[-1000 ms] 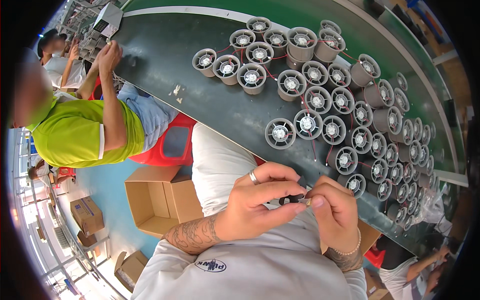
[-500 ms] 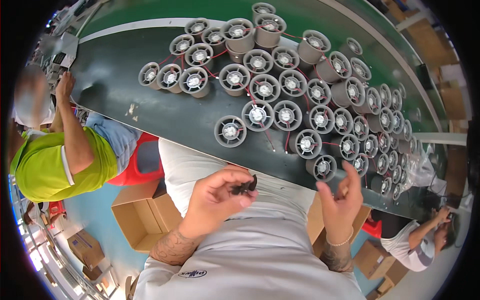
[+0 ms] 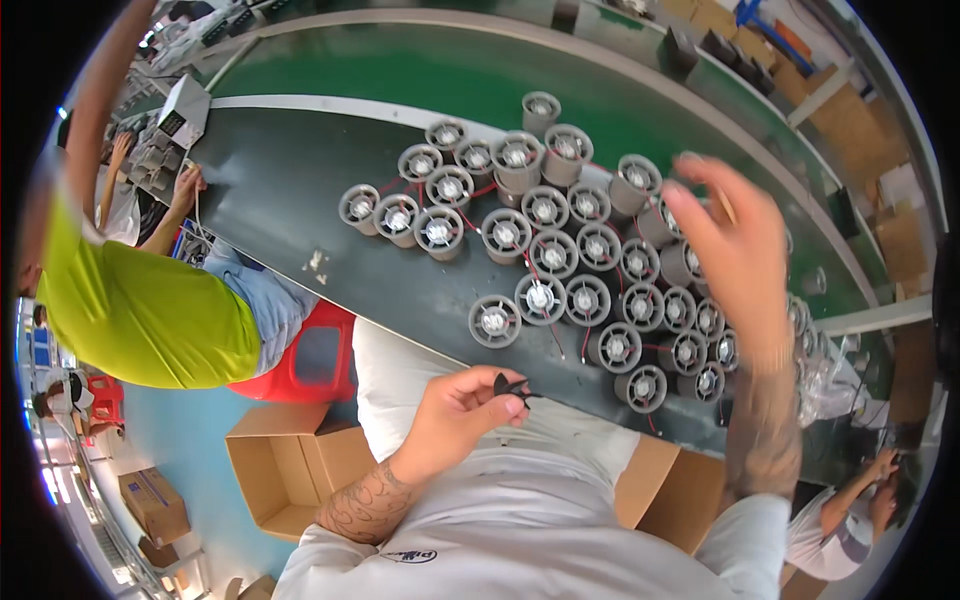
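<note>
My left hand [image 3: 462, 412] is in front of my body, just off the table's near edge. Its thumb and fingers pinch a small black fan blade [image 3: 508, 388] with pointed vanes. My right hand [image 3: 735, 225] is stretched out over the right part of the table, slightly blurred. Thumb and index finger are apart, and nothing shows between them. Below and beside it stand many grey round fan housings [image 3: 553, 254], each with a spoked ring and a pale hub. The hand and forearm hide some of them. Thin red wires [image 3: 561, 342] trail from several housings.
The dark table [image 3: 270, 160] slants across the view, with a green surface [image 3: 400, 70] behind it. A person in a lime-green shirt [image 3: 160, 310] sits at left on a red stool [image 3: 310, 360]. Open cardboard boxes [image 3: 290, 470] stand below. Another person [image 3: 840, 510] works at far right.
My right hand has risen from near the table's close edge and reached forward over the housings. The left hand still pinches the fan blade, moved slightly right. The view has shifted.
</note>
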{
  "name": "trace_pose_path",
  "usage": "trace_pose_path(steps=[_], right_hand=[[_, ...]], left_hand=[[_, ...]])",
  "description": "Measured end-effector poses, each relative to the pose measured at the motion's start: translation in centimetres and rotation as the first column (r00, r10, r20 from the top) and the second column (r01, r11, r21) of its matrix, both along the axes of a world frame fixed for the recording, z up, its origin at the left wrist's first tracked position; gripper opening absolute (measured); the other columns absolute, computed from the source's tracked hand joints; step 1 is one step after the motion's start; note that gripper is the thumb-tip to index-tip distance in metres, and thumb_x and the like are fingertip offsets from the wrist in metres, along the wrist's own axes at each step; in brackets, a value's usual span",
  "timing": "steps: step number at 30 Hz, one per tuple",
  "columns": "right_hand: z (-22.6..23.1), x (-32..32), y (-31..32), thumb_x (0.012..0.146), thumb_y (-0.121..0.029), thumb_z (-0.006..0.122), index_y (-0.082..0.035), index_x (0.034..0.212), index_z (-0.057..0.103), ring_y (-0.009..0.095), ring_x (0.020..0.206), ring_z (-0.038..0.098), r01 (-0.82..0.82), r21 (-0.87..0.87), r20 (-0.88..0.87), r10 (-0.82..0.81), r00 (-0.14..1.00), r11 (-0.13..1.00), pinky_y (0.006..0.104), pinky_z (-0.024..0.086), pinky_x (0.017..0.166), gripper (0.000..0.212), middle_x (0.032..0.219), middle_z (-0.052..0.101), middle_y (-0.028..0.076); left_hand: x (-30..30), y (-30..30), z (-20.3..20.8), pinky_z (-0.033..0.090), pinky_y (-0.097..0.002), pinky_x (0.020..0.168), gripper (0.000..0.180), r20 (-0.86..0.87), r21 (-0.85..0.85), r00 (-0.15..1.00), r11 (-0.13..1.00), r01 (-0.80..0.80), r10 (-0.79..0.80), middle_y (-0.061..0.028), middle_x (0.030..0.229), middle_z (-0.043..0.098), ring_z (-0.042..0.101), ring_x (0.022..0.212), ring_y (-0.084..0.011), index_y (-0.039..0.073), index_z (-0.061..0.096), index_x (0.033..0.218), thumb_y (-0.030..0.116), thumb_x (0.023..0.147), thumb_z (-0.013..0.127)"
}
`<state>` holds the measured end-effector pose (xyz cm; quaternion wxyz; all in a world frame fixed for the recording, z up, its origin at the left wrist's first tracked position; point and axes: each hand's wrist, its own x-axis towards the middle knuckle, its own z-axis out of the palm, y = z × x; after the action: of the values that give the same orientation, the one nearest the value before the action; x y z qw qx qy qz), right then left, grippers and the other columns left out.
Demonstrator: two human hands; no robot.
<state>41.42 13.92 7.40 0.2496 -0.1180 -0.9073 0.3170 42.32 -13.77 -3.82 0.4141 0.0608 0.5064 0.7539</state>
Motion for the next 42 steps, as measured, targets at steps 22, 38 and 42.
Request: trace_pose_path(steps=[22, 38, 42], right_hand=[[-0.1, -20.5, 0.4, 0.083, -0.048, 0.057, -0.012, 0.109, 0.056, 0.010, 0.053, 0.038, -0.197, -0.900, 0.089, 0.607, 0.790, 0.388, 0.0213, 0.024, 0.043, 0.044, 0.078, 0.054, -0.005], [1.4, -7.3, -7.2, 0.055, -0.060, 0.079, 0.005, 0.108, 0.056, 0.010, 0.079, 0.060, -0.215, -0.912, 0.192, 0.828, 0.527, 0.348, 0.0220, 0.048, 0.067, 0.087, 0.090, 0.062, 0.005], [1.8, -6.2, -7.5, 0.055, -0.057, 0.079, 0.005, 0.106, 0.057, 0.011, 0.080, 0.060, -0.275, -0.900, 0.173, 0.856, 0.487, 0.339, 0.0239, 0.047, 0.073, 0.083, 0.092, 0.063, 0.006]], left_hand=[[-6.9, -5.2, 3.3, 0.048, -0.0304, 0.082, 0.019, -0.267, 0.344, 0.753, 0.789, -0.509, 0.602, -0.0132, 0.105, 0.061, 0.059, 0.092, -0.0170, 0.000, 0.058, 0.100, -0.003, 0.082, 0.061], [-7.4, -1.1, 7.9, 0.053, -0.0288, 0.070, 0.020, -0.807, 0.339, 0.386, 0.886, -0.317, 0.447, -0.0200, 0.116, 0.056, 0.064, 0.085, -0.0243, -0.003, 0.067, 0.090, -0.004, 0.070, 0.073], [-5.5, -1.3, 8.2, 0.053, -0.0297, 0.067, 0.019, -0.820, 0.307, 0.373, 0.883, -0.356, 0.435, -0.0212, 0.112, 0.059, 0.065, 0.085, -0.0252, -0.004, 0.067, 0.088, -0.004, 0.070, 0.074]])
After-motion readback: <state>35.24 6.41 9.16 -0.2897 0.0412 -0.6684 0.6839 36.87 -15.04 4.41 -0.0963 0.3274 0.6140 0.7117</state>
